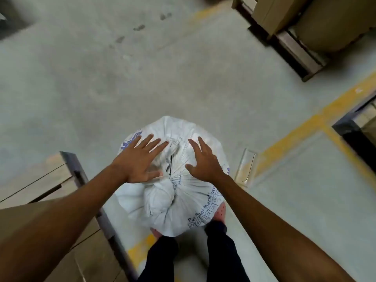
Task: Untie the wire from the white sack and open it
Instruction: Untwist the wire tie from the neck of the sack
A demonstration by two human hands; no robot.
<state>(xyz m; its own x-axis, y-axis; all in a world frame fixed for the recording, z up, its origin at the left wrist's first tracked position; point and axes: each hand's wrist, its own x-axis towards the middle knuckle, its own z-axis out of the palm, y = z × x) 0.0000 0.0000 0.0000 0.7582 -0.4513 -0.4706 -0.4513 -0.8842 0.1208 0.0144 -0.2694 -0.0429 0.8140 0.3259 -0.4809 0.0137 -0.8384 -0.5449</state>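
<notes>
A full white sack (179,202) with blue print stands upright on the floor right in front of my feet. Its mouth is gathered into a bunched, twisted neck (162,195) at the top. A thin dark wire (170,166) runs down the pleats just above the bunch. My left hand (140,159) hovers over the sack's top left with fingers spread, holding nothing. My right hand (203,161) hovers over the top right, fingers apart and empty. The wire lies between the two hands.
A wooden pallet with cardboard (48,192) lies close on my left. A clear plastic piece (246,167) lies on the floor right of the sack. Yellow floor lines (305,123) run right. Stacked boxes on a pallet (295,31) stand at far right. Grey concrete floor (122,78) stretches ahead.
</notes>
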